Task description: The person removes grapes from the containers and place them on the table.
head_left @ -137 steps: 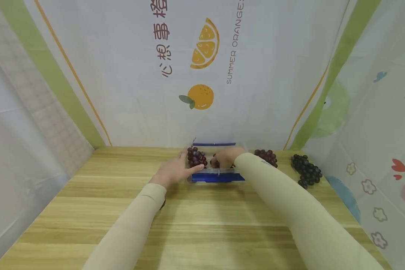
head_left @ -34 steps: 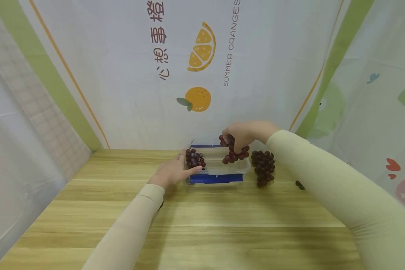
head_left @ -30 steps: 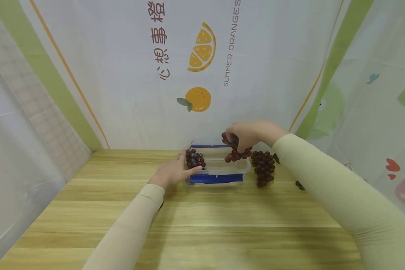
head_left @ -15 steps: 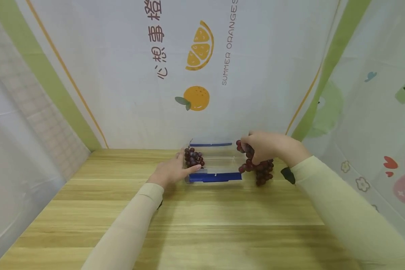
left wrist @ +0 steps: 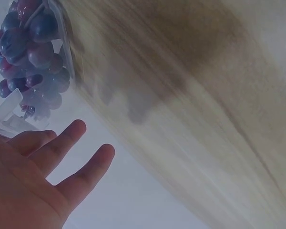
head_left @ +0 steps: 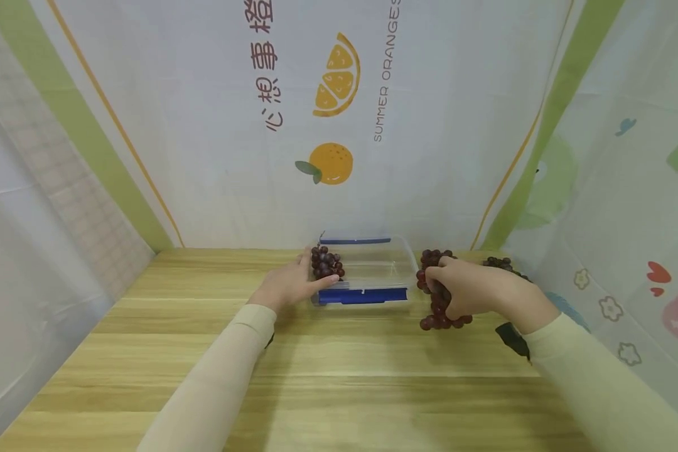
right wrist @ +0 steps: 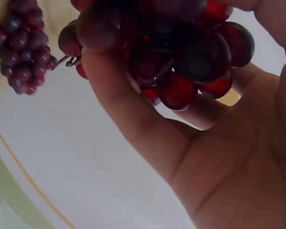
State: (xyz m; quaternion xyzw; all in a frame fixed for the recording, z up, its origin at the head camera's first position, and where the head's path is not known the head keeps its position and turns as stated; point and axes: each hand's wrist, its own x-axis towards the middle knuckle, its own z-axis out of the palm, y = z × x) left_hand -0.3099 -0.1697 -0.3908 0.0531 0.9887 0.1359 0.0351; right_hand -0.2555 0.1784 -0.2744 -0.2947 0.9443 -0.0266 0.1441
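Standing here, I take the clear container (head_left: 387, 263) as the centre of the dial, with twelve toward the wall cloth (head_left: 231, 188) and six toward the person. Out at about four o'clock, just past the container's end, the right hand (head_left: 474, 289) has its fingers and thumb curled round a red grape bunch (head_left: 439, 306), some of its berries hanging toward six. Whether those lowest berries touch the wooden table (head_left: 339, 389) I cannot tell. Just beyond the hand, nearer three o'clock, shows a second red bunch (head_left: 431, 256), partly hidden by the knuckles. Farther out at three, dark grapes (head_left: 500, 262) peep from behind the wrist.

Over at nine o'clock the left hand (head_left: 285, 285) lies along the container's end, fingers loosely straight and spread apart, curled round nothing, with the thumb reaching over the near corner. Inside the container, also at its nine o'clock end, sits a purple bunch (head_left: 326, 263), a bit of stem poking up toward twelve. One blue clip (head_left: 363, 295) runs along the six o'clock side, another blue strip (head_left: 356, 241) along twelve. Cream sleeves (head_left: 203, 389) cover both arms, and the cloth carries a printed orange (head_left: 332, 164).
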